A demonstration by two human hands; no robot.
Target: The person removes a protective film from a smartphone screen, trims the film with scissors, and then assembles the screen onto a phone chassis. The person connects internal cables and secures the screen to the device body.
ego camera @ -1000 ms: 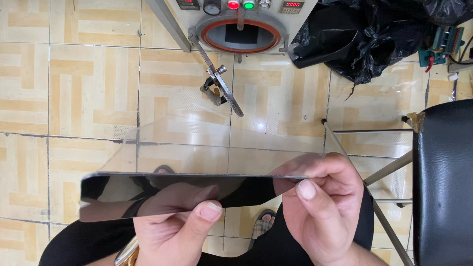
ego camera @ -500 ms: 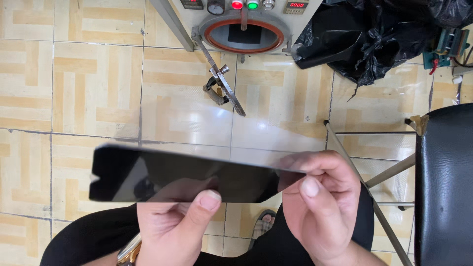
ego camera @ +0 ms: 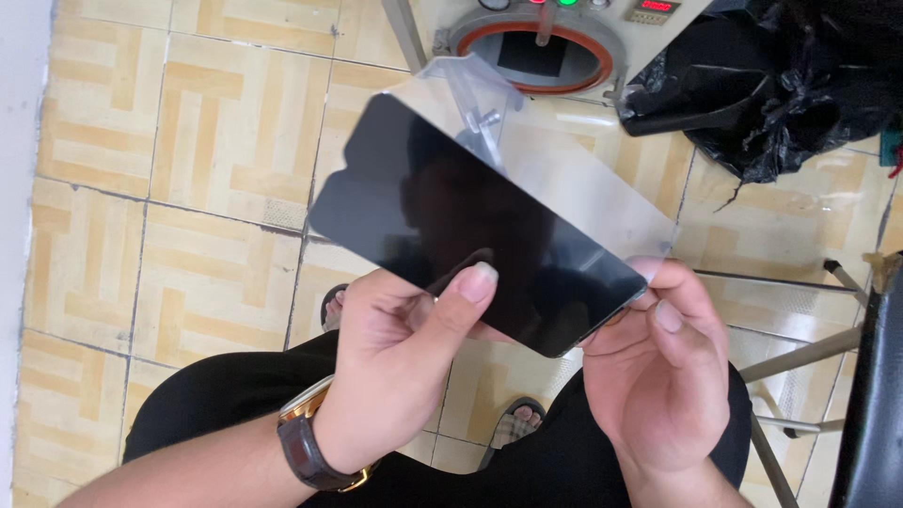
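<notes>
A dark glass sheet (ego camera: 470, 226), flat and glossy with rounded corners and a small notch in its far short edge, is held up in the air over the person's lap, tilted so its far end points up and to the left. Peeling off its upper right side is a clear film (ego camera: 574, 179), lifted away along the long edge and still joined near the lower right corner.

The left hand (ego camera: 400, 367) is closed on the sheet's near long edge, thumb pressed flat on the dark face and the fingers curled underneath. A dark-strapped watch (ego camera: 310, 442) with a gold case sits on that wrist. The right hand (ego camera: 658, 367) pinches the lower right corner, thumb on top, with the fingertips at the spot where the film meets the sheet; the rest of its fingers are loosely bent.

The sheet's far and left edges hang free, with nothing touching them. Below lie the person's black trousers (ego camera: 245, 395) and two sandalled feet on a tiled floor (ego camera: 141, 188) of cream and tan pattern. Beyond the sheet, near the top, stands a machine with a round orange-rimmed opening (ego camera: 546, 56). A black plastic bag (ego camera: 781, 85) lies to the upper right, well apart from the hands, and a black chair (ego camera: 875, 395) edge stands at the far right.
</notes>
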